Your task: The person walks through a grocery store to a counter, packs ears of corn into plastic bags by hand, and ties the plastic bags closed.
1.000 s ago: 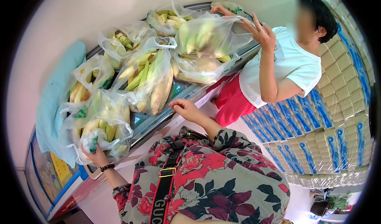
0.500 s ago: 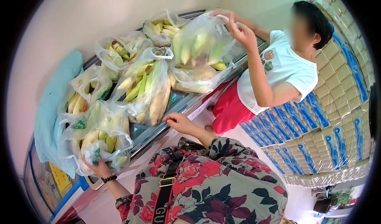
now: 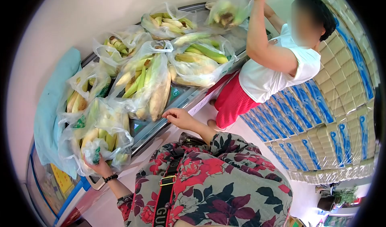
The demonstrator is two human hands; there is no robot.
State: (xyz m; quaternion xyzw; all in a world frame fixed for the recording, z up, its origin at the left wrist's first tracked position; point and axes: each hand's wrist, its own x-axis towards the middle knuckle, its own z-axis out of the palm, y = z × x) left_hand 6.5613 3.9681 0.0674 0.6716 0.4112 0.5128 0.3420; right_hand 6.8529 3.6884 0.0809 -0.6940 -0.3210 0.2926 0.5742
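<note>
A crumpled clear plastic bag [image 3: 95,152] with green print is in my left hand [image 3: 101,167], which wears a dark bead bracelet. It rests against a plastic bag of corn [image 3: 108,122] at the near left of the freezer. My right hand [image 3: 181,119] hovers by the freezer's front edge with loosely bent fingers, apart and holding nothing. Just beyond it stands another bag of corn [image 3: 159,94], husks showing through the plastic. Further right lies an open-topped bag of corn [image 3: 201,64].
Several more corn bags [image 3: 122,50] crowd the freezer top [image 3: 189,98]. A light-blue cloth bundle [image 3: 56,114] lies at the left. Across the freezer's right end, another person [image 3: 277,58] holds up a corn bag [image 3: 229,9]. Stacked wrapped packs [image 3: 321,114] line the right side.
The other person has lifted a corn bag up and away to the far right, uncovering the bag below. My hands have stayed in nearly the same places.
</note>
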